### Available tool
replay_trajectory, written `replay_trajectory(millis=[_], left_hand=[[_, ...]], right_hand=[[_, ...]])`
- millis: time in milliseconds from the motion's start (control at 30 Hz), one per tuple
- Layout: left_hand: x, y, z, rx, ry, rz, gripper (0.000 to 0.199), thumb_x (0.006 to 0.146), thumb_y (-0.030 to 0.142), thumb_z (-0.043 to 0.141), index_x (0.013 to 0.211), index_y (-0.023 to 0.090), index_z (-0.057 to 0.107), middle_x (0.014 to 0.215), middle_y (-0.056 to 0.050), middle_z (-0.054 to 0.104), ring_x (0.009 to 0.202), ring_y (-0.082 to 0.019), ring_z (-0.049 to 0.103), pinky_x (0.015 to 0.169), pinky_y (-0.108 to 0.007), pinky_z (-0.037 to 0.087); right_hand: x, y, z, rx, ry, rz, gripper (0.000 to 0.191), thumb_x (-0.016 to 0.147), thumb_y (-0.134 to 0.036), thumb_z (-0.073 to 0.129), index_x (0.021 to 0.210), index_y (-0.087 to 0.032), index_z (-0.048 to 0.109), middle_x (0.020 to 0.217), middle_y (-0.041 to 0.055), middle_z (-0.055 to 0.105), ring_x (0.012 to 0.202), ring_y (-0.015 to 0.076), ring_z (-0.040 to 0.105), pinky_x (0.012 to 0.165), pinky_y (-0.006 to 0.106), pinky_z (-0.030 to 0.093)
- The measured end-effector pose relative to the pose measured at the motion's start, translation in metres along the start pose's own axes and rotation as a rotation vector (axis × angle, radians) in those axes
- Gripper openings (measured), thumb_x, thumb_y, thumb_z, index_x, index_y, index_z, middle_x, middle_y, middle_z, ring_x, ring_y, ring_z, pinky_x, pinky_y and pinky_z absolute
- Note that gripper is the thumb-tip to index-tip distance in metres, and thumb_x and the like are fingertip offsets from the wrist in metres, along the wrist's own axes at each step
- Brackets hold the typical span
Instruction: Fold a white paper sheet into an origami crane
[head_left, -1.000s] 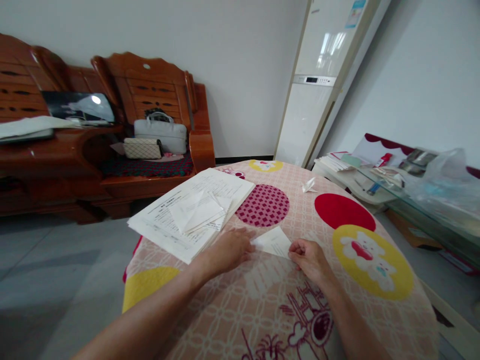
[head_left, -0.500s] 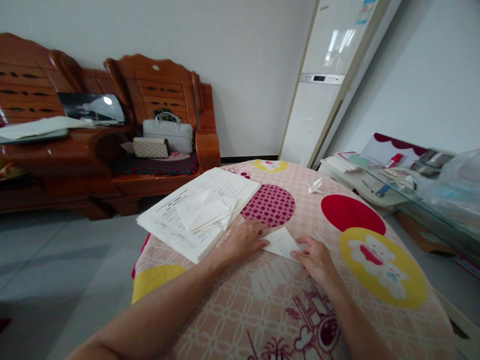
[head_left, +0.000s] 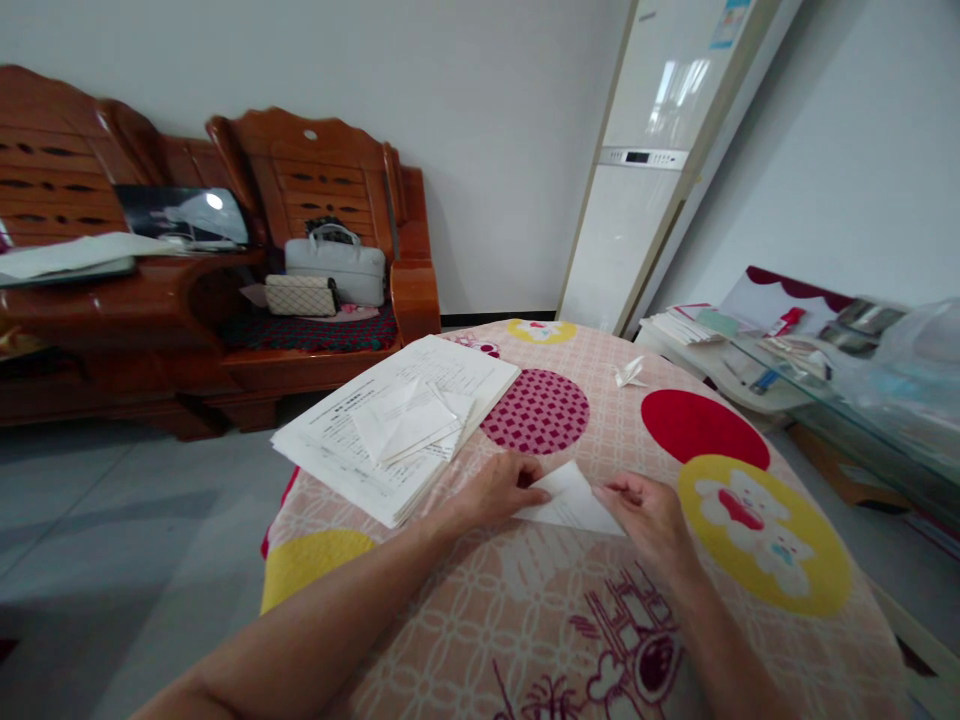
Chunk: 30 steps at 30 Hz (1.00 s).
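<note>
A small folded sheet of white paper [head_left: 571, 500], pointed at its far side, lies between my hands on the patterned tablecloth [head_left: 480, 610]. My left hand [head_left: 501, 488] pinches its left edge with thumb and fingers. On the other side, my right hand [head_left: 646, 508] grips the right edge, fingertips together. Faint print shows on the paper. To the left, a stack of printed sheets [head_left: 352, 410] carries several folded paper pieces [head_left: 409, 420] on top. Farther back on the cloth stands a small folded paper figure [head_left: 628, 371].
A wooden sofa [head_left: 315, 170] with a grey handbag [head_left: 337, 270] and a quilted purse [head_left: 301, 296] stands back left. Behind the table rises a tall white air conditioner [head_left: 637, 200]. At right, a glass-topped stand [head_left: 840, 400] holds papers and a plastic bag [head_left: 926, 355].
The paper has turned and shifted slightly, its point now nearer the right hand. Both hands have gone from flatter fingers to a closer pinch on its edges.
</note>
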<state>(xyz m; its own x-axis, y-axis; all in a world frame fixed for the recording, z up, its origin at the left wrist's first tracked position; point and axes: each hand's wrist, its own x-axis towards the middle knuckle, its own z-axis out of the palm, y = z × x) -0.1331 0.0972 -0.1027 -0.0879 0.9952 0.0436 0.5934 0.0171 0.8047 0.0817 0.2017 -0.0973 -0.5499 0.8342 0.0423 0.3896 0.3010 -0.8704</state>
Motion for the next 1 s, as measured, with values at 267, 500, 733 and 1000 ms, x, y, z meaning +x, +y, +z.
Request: replay_trajectory(millis=[267, 500, 733, 1000], left_hand=[[-0.007, 0.018, 0.005, -0.193, 0.026, 0.058, 0.019, 0.079, 0.032, 0.064, 0.073, 0.014, 0.063, 0.066, 0.001, 0.057, 0.061, -0.011, 0.049, 0.055, -0.021, 0.032], [-0.013, 0.032, -0.009, -0.496, 0.197, -0.032, 0.025, 0.069, 0.034, 0.075, 0.073, 0.013, 0.061, 0.062, 0.003, 0.054, 0.056, -0.009, 0.045, 0.051, -0.02, 0.03], [-0.015, 0.031, -0.001, -0.676, 0.329, 0.012, 0.033, 0.068, 0.041, 0.077, 0.068, 0.013, 0.059, 0.058, 0.003, 0.053, 0.052, -0.007, 0.042, 0.048, -0.019, 0.029], [-0.022, 0.036, 0.0, -0.651, 0.492, 0.062, 0.027, 0.072, 0.037, 0.076, 0.069, 0.013, 0.063, 0.062, -0.001, 0.059, 0.056, -0.01, 0.051, 0.053, -0.02, 0.037]], right_hand=[[-0.007, -0.004, -0.003, 0.256, -0.153, -0.046, 0.027, 0.073, -0.04, 0.074, 0.084, -0.016, 0.072, 0.073, 0.0033, 0.07, 0.064, 0.0185, 0.063, 0.057, 0.025, 0.046], [-0.006, 0.003, -0.007, 0.623, -0.029, 0.045, 0.018, 0.067, -0.029, 0.08, 0.08, -0.017, 0.076, 0.068, 0.002, 0.073, 0.057, 0.0161, 0.062, 0.056, 0.026, 0.048], [-0.004, 0.007, -0.008, 0.662, 0.009, 0.041, 0.019, 0.066, -0.027, 0.08, 0.083, -0.018, 0.079, 0.074, 0.0033, 0.075, 0.062, 0.0186, 0.065, 0.061, 0.029, 0.051], [-0.002, 0.012, -0.007, 0.686, 0.031, 0.025, 0.022, 0.065, -0.025, 0.081, 0.086, -0.02, 0.079, 0.079, 0.0037, 0.076, 0.066, 0.019, 0.066, 0.065, 0.03, 0.052]])
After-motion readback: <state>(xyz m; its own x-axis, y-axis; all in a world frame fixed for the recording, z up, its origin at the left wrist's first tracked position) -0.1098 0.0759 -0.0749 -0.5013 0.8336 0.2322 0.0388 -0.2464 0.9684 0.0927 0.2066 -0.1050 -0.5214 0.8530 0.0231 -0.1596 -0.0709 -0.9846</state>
